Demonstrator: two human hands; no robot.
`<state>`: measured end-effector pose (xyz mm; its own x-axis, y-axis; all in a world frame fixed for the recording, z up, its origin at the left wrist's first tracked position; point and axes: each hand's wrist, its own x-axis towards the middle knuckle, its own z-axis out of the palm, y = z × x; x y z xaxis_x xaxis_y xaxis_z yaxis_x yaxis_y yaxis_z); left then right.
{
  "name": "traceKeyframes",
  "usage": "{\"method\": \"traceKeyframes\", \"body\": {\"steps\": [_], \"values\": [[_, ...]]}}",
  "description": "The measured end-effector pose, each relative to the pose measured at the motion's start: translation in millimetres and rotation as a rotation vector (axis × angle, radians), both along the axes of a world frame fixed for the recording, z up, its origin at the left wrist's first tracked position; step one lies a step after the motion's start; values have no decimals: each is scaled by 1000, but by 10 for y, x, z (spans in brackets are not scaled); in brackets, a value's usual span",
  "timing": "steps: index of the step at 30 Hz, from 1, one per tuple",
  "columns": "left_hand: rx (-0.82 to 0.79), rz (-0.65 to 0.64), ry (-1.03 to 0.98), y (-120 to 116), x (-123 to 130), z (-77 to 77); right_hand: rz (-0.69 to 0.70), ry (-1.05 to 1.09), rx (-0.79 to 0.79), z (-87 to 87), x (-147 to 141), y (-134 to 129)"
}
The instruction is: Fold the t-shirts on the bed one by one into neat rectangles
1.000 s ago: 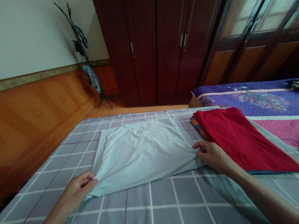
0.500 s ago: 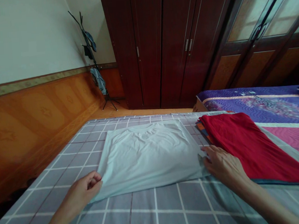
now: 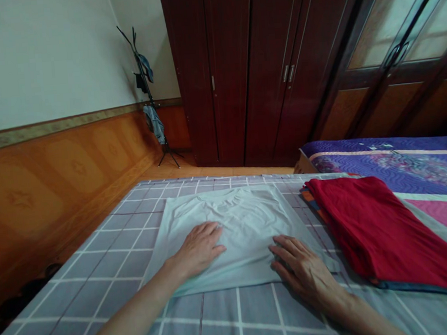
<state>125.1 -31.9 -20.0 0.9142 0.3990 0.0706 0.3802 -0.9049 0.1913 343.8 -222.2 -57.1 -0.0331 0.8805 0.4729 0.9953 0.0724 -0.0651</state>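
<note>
Left hand (image 3: pixel 201 247) — open, fingers slightly spread | palm-down on white shirt (image 3: pixel 247 227)

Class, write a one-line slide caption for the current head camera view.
Left hand and right hand over a pale shirt, red cloth beside it.

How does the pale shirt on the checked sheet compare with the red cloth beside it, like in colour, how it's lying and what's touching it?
The pale mint-white shirt is light, while the bright red cloth is vivid. The shirt lies directly on the checked sheet; the red cloth tops other fabric. Both hands are over the shirt, none at the red cloth. Both are laid out fairly flat.
</note>
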Motion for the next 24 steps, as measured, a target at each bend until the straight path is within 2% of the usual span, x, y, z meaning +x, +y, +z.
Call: {"method": "traceKeyframes", "body": {"steps": [4, 11, 14, 19, 22, 24], "values": [[41, 86, -54, 143, 95, -202, -15, -5, 2, -14, 0, -8], [82, 331, -34, 501, -64, -474, 5, -18, 14, -28, 29, 6], [112, 382, -30, 581, -76, -517, 15, -30, 6, -29, 46, 0], [180, 367, -138, 589, -19, -504, 13, -16, -3, -54, 58, -4], [147, 337, -111, 600, 6, -524, 17, 3, -14, -58, 62, -4], [130, 366, -93, 621, 11, -559, 16, 7, -19, -58, 65, -7]]}}
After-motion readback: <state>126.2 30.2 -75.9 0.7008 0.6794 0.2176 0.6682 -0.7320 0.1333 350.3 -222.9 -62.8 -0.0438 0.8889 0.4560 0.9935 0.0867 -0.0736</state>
